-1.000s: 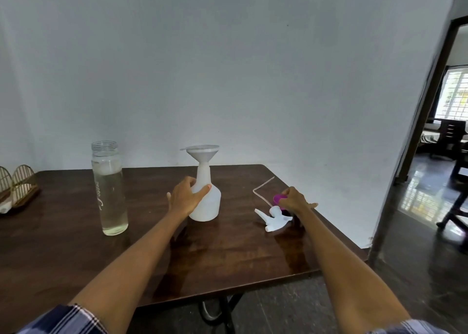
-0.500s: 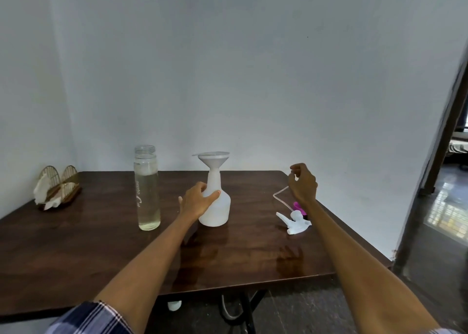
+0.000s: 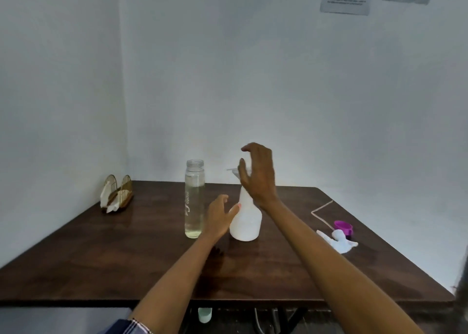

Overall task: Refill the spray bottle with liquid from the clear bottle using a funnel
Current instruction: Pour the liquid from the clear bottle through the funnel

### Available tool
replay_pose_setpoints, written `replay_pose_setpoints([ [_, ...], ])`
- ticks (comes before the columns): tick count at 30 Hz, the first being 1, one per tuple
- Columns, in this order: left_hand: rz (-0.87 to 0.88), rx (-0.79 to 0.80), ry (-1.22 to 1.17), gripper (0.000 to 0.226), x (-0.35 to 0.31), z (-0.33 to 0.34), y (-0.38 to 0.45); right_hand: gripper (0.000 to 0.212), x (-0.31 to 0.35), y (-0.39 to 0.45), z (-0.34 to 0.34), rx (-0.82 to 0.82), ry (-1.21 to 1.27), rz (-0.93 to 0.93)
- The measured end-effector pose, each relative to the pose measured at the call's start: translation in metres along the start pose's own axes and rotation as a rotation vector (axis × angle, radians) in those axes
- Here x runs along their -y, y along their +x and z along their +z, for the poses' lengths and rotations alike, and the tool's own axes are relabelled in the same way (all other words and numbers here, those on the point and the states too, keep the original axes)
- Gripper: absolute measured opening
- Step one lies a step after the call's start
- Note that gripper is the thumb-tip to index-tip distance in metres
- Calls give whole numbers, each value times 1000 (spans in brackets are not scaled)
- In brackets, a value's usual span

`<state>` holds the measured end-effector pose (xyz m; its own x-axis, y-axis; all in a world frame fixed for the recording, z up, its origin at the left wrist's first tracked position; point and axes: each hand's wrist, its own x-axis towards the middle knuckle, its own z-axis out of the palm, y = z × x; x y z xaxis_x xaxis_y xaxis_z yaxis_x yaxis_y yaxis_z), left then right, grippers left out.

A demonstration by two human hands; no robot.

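Observation:
A white spray bottle body [image 3: 246,222] stands on the dark wooden table [image 3: 152,265] with a white funnel [image 3: 234,171] in its neck. My left hand [image 3: 219,217] rests against the bottle's left side, thumb touching it. My right hand [image 3: 258,174] hovers in front of the funnel with fingers spread, hiding most of it; I cannot tell if it touches. A tall clear bottle [image 3: 194,198], uncapped and mostly full of pale liquid, stands just left of my left hand. The white trigger spray head [image 3: 338,241] with its tube lies at the right.
A purple cap [image 3: 343,226] lies by the spray head near the table's right edge. A gold napkin holder [image 3: 117,194] sits at the back left corner. Walls close the back and left. A small pale object [image 3: 204,314] sits under the table's front edge.
My right hand has left the spray head at the right and swung left and up to the funnel. The left hand stays at the spray bottle. The camera has turned left.

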<state>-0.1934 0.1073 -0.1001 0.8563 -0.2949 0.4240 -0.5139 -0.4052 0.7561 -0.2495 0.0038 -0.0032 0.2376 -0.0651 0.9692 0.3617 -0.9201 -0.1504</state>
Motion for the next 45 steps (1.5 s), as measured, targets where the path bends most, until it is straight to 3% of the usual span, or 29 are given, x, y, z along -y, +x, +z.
replay_pose_setpoints([
  [2, 157, -104, 114, 31, 13, -20, -9, 31, 22, -4, 23, 66, 20, -92],
  [4, 277, -87, 242, 48, 27, -41, -19, 40, 44, -14, 45, 125, 85, -54],
  [7, 339, -84, 399, 55, 45, -72, -25, 57, 73, -29, 68, 157, 202, 204],
  [11, 266, -223, 427, 37, 63, -111, -23, 86, 87, -42, 96, 355, 211, 584],
  [14, 251, -255, 459, 37, 69, -133, -22, 70, 83, -42, 108, 493, 230, 756],
  [21, 223, -223, 476, 40, 74, -147, -22, 42, 86, -32, 95, 446, 432, 946],
  [31, 151, -191, 325, 43, 39, -106, 8, 32, 57, 34, 1, 540, 679, 820],
  [35, 117, -181, 223, 48, 9, -90, 23, 29, 37, 60, -34, 512, 631, 781],
  [40, -121, 96, -76, 54, -29, -76, 43, 27, 6, 76, -65, 420, 559, 821],
  [45, -220, 150, -246, 67, -51, -65, 60, 23, -25, 79, -73, 420, 361, 868],
])
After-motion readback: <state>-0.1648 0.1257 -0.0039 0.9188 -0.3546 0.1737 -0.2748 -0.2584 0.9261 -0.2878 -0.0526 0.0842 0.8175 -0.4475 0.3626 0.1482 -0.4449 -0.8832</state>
